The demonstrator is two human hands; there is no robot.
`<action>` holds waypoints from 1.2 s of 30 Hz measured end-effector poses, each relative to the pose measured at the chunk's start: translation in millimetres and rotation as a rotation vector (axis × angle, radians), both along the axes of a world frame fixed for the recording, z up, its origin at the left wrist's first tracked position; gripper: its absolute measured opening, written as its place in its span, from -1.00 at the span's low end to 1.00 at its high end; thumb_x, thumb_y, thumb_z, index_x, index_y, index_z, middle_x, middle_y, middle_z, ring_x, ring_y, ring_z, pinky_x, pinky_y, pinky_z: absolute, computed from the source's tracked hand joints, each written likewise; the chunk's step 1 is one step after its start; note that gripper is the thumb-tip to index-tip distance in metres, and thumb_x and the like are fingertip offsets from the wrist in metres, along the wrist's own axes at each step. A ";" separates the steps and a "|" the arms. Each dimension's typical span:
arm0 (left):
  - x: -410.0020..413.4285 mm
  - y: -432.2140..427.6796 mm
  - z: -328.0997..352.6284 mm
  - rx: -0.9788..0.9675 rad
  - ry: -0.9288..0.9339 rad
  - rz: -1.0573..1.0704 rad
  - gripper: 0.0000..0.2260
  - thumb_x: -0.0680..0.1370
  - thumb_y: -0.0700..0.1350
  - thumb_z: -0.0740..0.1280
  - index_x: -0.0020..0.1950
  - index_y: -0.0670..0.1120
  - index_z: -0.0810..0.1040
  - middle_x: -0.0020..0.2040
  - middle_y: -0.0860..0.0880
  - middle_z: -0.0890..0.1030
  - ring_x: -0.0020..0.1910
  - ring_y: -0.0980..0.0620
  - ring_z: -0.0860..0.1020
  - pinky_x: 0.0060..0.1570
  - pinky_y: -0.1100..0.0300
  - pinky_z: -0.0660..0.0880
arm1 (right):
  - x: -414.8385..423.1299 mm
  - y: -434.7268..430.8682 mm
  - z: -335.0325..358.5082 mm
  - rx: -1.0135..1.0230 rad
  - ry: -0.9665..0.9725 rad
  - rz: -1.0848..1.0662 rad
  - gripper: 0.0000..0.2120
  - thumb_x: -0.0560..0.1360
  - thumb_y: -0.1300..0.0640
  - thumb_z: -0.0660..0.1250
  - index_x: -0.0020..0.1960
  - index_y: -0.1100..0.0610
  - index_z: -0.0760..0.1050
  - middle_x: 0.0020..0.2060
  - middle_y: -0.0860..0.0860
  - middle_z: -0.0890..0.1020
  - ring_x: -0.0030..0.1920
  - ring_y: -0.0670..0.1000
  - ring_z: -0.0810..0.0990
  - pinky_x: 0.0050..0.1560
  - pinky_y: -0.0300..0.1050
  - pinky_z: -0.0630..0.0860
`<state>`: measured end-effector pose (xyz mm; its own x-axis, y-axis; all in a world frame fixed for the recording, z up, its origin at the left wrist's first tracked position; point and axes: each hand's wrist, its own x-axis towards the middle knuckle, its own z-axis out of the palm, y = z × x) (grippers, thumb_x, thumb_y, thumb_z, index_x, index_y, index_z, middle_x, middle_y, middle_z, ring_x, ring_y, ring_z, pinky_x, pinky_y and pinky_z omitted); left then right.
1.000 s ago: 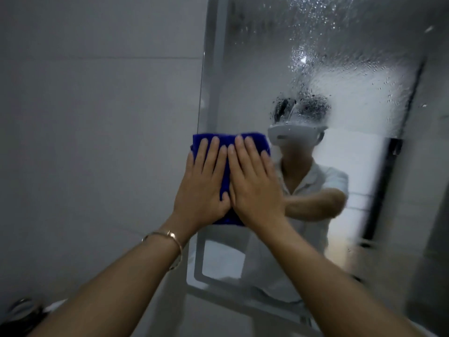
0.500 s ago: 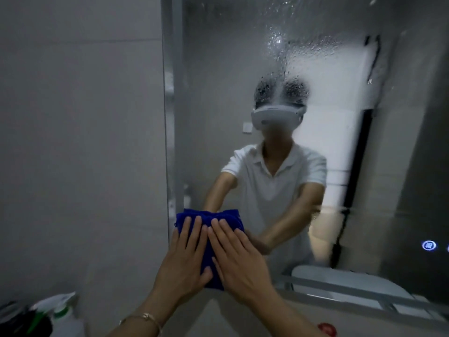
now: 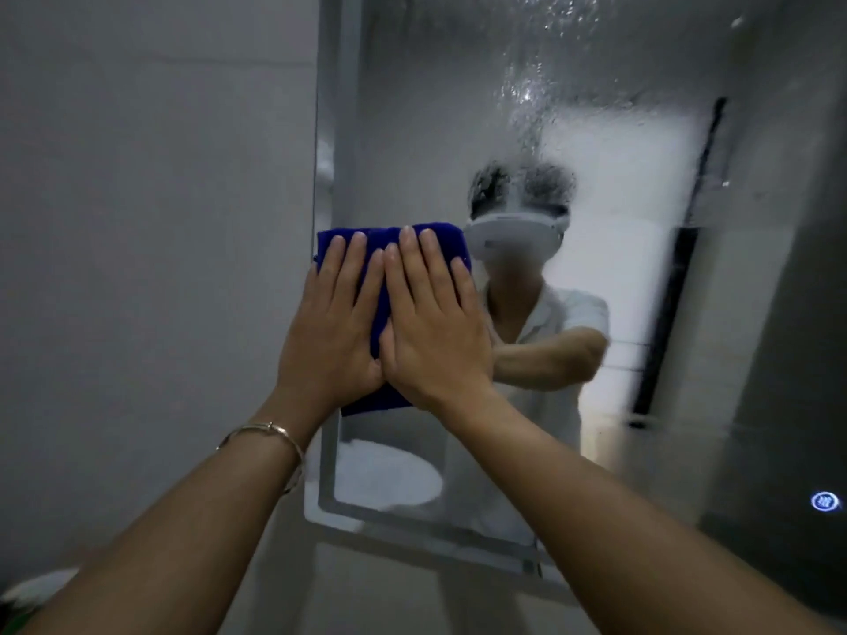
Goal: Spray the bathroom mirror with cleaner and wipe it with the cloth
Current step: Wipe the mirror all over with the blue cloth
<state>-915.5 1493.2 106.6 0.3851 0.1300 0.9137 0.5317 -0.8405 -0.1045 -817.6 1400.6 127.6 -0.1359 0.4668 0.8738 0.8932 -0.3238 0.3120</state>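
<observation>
A folded blue cloth [image 3: 440, 242] lies flat against the bathroom mirror [image 3: 609, 249] near its left edge. My left hand [image 3: 332, 327] and my right hand [image 3: 433, 330] press on it side by side, palms flat and fingers pointing up. Most of the cloth is hidden under them. Droplets of cleaner cover the upper middle of the glass. The spray bottle is only partly visible as a white and green shape [image 3: 27, 598] at the bottom left corner.
A grey tiled wall [image 3: 156, 222] runs along the left of the mirror. A lit round touch button [image 3: 824, 501] glows at the mirror's lower right. The mirror reflects a person in a white shirt and a doorway.
Both hands slid the cloth down to the mirror's lower left half a second ago, and have now brought it back up along the left edge.
</observation>
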 end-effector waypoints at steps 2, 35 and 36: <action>-6.1 5.4 -13.1 -0.031 -0.024 0.011 -0.29 0.51 0.01 0.20 0.53 -0.15 -0.11 0.53 -0.16 -0.06 0.52 -0.14 -0.07 0.48 -0.08 -0.03 | -5.5 6.9 -8.3 -0.031 -0.022 0.015 -0.40 0.51 0.03 0.08 0.50 0.22 0.14 0.50 0.15 0.20 0.51 0.11 0.12 0.48 0.05 -0.04; 60.7 -138.7 -147.5 -0.278 0.304 -0.098 -0.18 0.35 0.00 0.16 0.52 -0.20 -0.12 0.54 -0.22 -0.10 0.49 -0.26 -0.04 0.35 -0.25 0.22 | 85.6 -135.4 -163.1 -0.253 0.040 -0.020 -0.28 0.47 0.09 0.07 0.54 0.21 -0.14 0.54 0.13 -0.08 0.53 0.10 -0.06 0.49 0.02 -0.09; 68.9 -146.6 -127.7 -0.254 0.312 -0.129 -0.20 0.36 -0.01 0.13 0.53 -0.20 -0.09 0.53 -0.21 -0.05 0.49 -0.26 -0.04 0.33 -0.26 0.24 | 91.0 -142.9 -150.2 -0.218 0.079 -0.038 -0.28 0.48 0.09 0.06 0.55 0.20 -0.16 0.54 0.14 -0.10 0.53 0.10 -0.08 0.49 0.02 -0.10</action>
